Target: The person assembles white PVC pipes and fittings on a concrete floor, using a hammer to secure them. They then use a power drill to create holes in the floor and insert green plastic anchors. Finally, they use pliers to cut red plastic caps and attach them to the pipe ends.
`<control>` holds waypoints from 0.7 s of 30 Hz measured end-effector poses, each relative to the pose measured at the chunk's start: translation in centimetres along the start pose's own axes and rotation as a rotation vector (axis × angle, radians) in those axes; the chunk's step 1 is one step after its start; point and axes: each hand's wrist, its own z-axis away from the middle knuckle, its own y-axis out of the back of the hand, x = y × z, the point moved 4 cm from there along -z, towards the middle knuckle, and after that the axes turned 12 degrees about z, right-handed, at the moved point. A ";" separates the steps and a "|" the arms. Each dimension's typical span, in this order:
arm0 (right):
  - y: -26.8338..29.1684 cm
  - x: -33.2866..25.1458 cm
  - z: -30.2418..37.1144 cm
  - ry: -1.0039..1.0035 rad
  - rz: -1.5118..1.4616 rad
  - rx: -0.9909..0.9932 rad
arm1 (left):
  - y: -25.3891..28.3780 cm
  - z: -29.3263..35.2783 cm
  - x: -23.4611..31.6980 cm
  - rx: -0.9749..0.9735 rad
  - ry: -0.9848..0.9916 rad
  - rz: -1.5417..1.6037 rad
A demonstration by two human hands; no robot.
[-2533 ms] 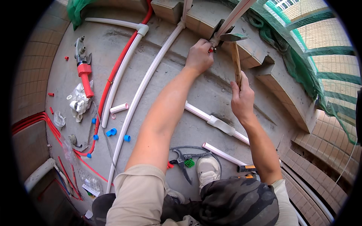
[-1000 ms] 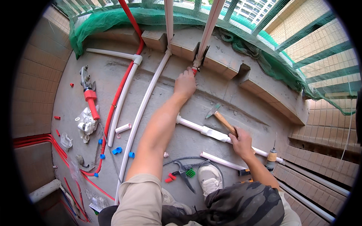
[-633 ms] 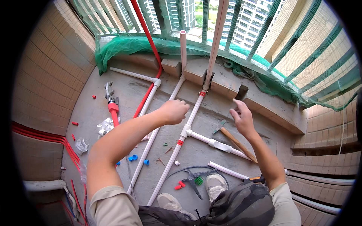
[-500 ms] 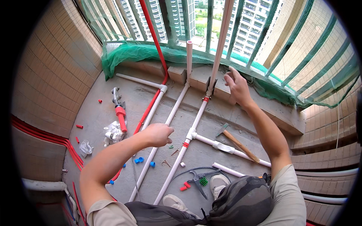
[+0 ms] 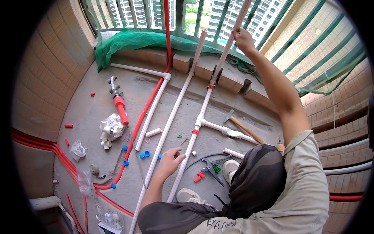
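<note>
My right hand [image 5: 244,40] is raised at the railing, its fingers wrapped round a tall white plastic pipe [image 5: 224,54]. That pipe slants up from a dark bracket [image 5: 216,75] at the concrete ledge. Low in front of me, my left hand [image 5: 170,161] hovers with loosely bent fingers and nothing visible in it. It is nearest to two long white pipes on the floor, the left one [image 5: 166,130] and the right one [image 5: 180,170]. The right floor pipe carries a white tee fitting [image 5: 200,121] and a red band [image 5: 195,132].
A red-handled tool [image 5: 120,110] lies left beside bagged white fittings [image 5: 112,126]. A hammer [image 5: 245,128] rests at right; a dark claw-like tool [image 5: 212,169] lies near my shoes. Red conduit [image 5: 150,102] crosses the floor. Green netting [image 5: 128,45] hangs along the railing.
My right hand has moved up and closed round the tall pipe. My left hand has dropped back toward me, uncovering a short pipe piece on the floor. The view has shifted slightly.
</note>
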 end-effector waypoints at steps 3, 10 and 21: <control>-0.3 0.0 1.1 0.018 -0.147 0.012 | -0.1 -0.8 -0.5 0.020 -0.037 0.042; -2.2 2.2 2.3 -0.040 -0.316 -0.156 | 0.5 -2.8 -0.7 0.091 -0.013 0.118; -4.4 4.4 4.3 -0.052 -0.301 -0.366 | -0.3 -2.1 -1.9 0.087 0.030 -0.024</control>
